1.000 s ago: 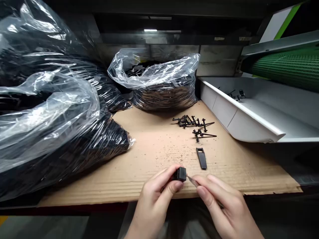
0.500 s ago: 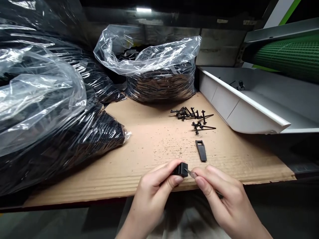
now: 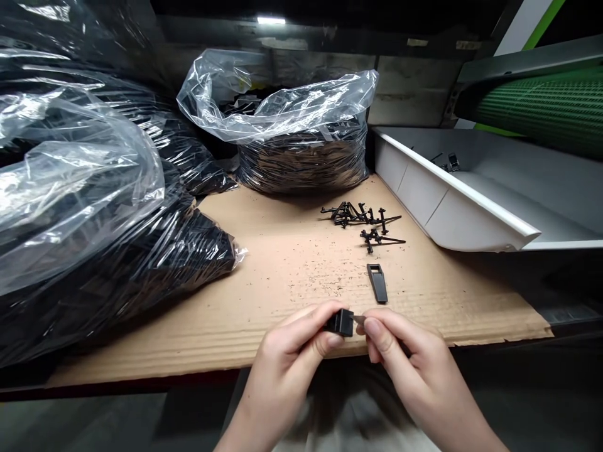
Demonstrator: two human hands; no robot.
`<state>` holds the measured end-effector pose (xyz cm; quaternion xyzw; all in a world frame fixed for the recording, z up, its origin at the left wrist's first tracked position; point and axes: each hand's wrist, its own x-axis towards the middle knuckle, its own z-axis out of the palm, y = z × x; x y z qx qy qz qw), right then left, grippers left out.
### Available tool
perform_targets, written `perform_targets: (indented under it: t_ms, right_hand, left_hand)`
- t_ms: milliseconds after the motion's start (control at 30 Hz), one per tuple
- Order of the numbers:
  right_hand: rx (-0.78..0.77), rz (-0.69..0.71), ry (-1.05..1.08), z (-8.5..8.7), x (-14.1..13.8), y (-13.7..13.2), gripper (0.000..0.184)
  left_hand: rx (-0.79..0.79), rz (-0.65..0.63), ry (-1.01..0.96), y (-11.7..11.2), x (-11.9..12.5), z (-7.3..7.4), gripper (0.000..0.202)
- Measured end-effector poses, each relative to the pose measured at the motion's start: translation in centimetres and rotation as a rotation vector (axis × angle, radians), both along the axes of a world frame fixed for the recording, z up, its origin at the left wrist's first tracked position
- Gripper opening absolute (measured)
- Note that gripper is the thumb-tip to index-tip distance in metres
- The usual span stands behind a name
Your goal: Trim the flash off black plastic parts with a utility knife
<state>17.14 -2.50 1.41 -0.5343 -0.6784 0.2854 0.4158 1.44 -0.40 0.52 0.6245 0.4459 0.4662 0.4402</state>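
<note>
My left hand point(image 3: 296, 351) pinches a small black plastic part point(image 3: 343, 322) between thumb and fingers, just over the cardboard's front edge. Its squarish end points to the right. In my right hand point(image 3: 402, 342) a small thin blade point(image 3: 358, 319) is gripped between thumb and forefinger, its tip at the right side of the black part. The rest of the blade is hidden by the fingers. Beyond my right hand a flat, tapered black piece point(image 3: 378, 285) with a square hole lies on the cardboard.
Thin black plastic sprues point(image 3: 351, 215) lie on the cardboard sheet point(image 3: 273, 282) among small black crumbs. A clear bag point(image 3: 301, 157) of black parts stands behind, larger bags point(image 3: 94, 251) at left. A grey tray point(image 3: 452, 201) with a few black pieces sits right, below a green mesh roller point(image 3: 546, 107).
The blade and the fingers of my right hand have shifted slightly against the black part. My left hand keeps its hold. The whole view has moved a little.
</note>
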Motion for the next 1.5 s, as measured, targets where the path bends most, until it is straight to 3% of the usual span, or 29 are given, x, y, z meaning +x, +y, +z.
perform_targets:
  t_ms: [267,433,567,667,767,867,1000,1067,1233,1500]
  right_hand:
    - [0.009,0.038,-0.027,-0.1,0.1,0.2,0.03]
    - [-0.032,0.202,0.01,0.1,-0.1,-0.9,0.027]
    - [-0.127,0.067,0.15,0.4,-0.1,-0.4,0.021]
    - [-0.139,-0.07,0.127,0.6,0.1,0.6,0.018]
    - [-0.051,-0.118,0.075,0.3,0.5,0.8,0.015]
    - [0.13,-0.051,-0.019,-0.4,0.9,0.2,0.014]
    - [0.404,-0.031,-0.152,-1.6,1.4,-0.1,0.016]
    - [0.479,-0.032,-0.208,-1.8,1.5,0.1,0.021]
    - [0.533,-0.013,-0.263,-1.5,1.2,0.7,0.022]
    - [0.527,-0.005,-0.314,-1.5,1.0,0.9,0.02]
  left_hand:
    - [0.002,0.004,0.007,-0.2,-0.1,-0.1,0.03]
    - [-0.051,0.017,0.023,-0.1,0.4,-0.1,0.026]
    - [0.014,-0.057,0.039,0.2,0.6,0.2,0.021]
    - [-0.002,-0.107,0.047,0.2,0.3,0.3,0.02]
    - [-0.168,-0.139,-0.003,0.2,-0.3,0.3,0.024]
    - [-0.244,-0.197,-0.133,0.4,-0.3,0.4,0.028]
    - [-0.314,-0.084,-0.288,0.5,0.7,0.4,0.016]
    - [-0.33,-0.03,-0.279,0.5,1.1,0.4,0.03]
    - [-0.146,0.014,-0.064,0.6,0.8,0.6,0.015]
    - [-0.044,0.01,-0.076,0.8,0.7,0.7,0.027]
